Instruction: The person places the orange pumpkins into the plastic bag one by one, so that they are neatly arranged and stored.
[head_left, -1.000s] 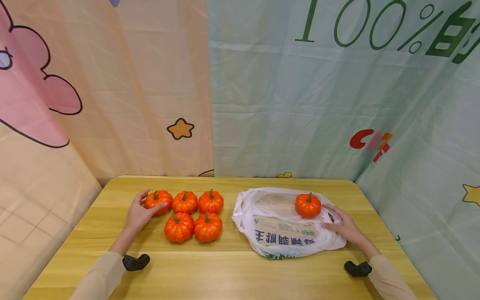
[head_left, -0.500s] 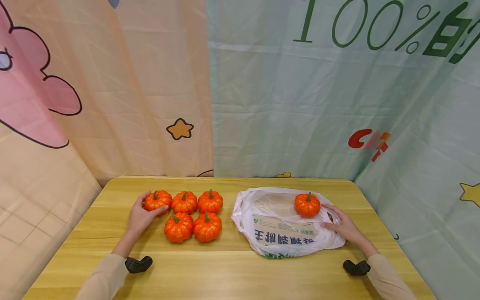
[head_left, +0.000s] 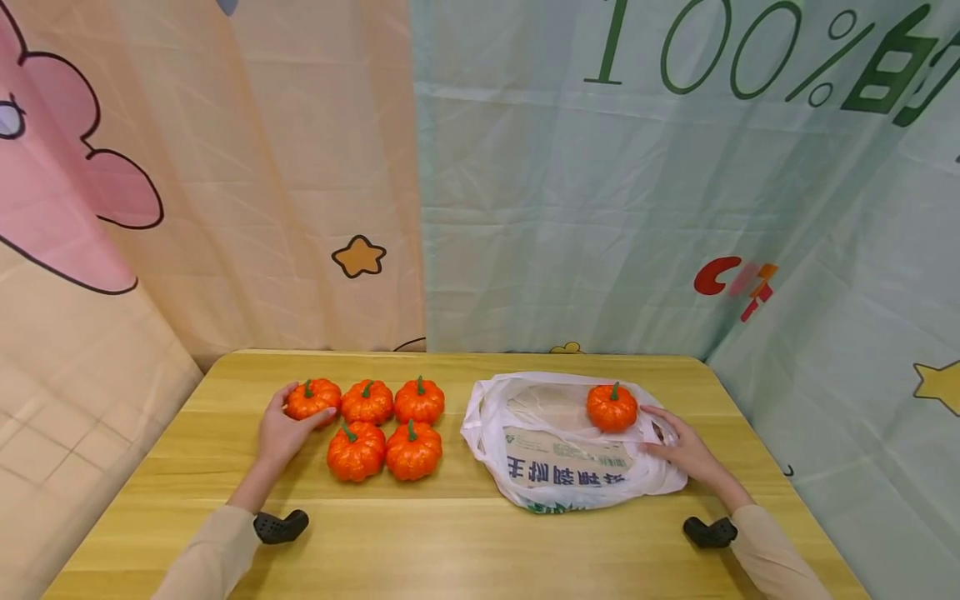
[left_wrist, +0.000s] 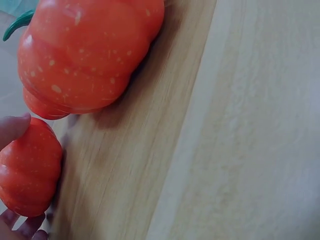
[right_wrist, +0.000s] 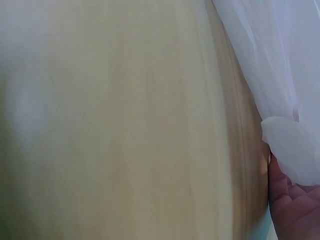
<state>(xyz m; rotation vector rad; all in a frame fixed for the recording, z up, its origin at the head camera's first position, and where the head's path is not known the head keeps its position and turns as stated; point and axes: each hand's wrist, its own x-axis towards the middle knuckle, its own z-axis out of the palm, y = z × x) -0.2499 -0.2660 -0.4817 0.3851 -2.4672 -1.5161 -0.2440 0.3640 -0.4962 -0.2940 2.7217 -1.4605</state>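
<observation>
At the left end of the back row, my left hand (head_left: 285, 429) grips a small orange pumpkin (head_left: 313, 399), thumb on the near side and fingers round the far side. In the left wrist view this pumpkin (left_wrist: 31, 170) sits between the thumb and fingertips. My right hand (head_left: 690, 450) holds the right edge of a white plastic bag (head_left: 487, 450) with printed lettering, lying on the table. The right wrist view shows the bag's film (right_wrist: 292, 150) covering part of my curled fingers. One pumpkin (head_left: 612, 408) lies at the bag's right side, close to my right fingertips.
Several more orange pumpkins with green stems stand close beside the gripped one, such as a back-row pumpkin (head_left: 419, 401) and a front-row pumpkin (head_left: 356, 452). The wooden table (head_left: 450, 550) ends at a printed cloth backdrop (head_left: 525, 208).
My left hand has closed in slightly round the leftmost pumpkin, its wrist shifting a little right. My right hand stays at the bag, and the pumpkins keep their places.
</observation>
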